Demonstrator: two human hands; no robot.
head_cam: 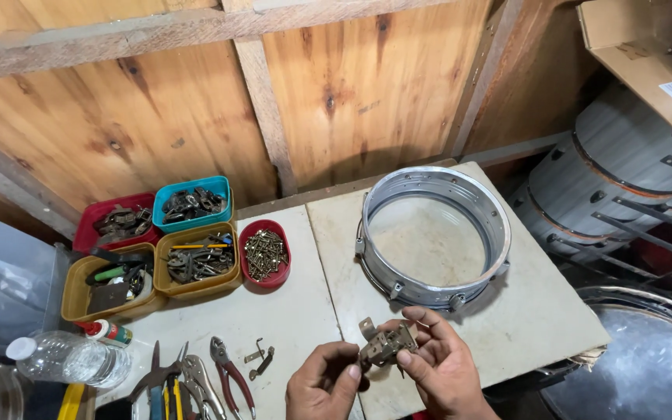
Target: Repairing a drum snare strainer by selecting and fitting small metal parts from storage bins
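Both my hands hold a small tarnished metal bracket (386, 343) above the front edge of the pale worktop (289, 311). My left hand (322, 383) pinches its lower left end. My right hand (437, 362) grips its right side with thumb and fingers. Just beyond them lies a shallow silver metal drum shell (434, 233), open side up, with lugs around its wall.
Several plastic tubs of metal hardware and screws (265, 253) sit at the back left. Pliers (231, 377) and cutters lie at the front left beside a clear plastic bottle (71, 358). A small loose bracket (259, 360) lies nearby. Larger drums (608, 187) stand at right.
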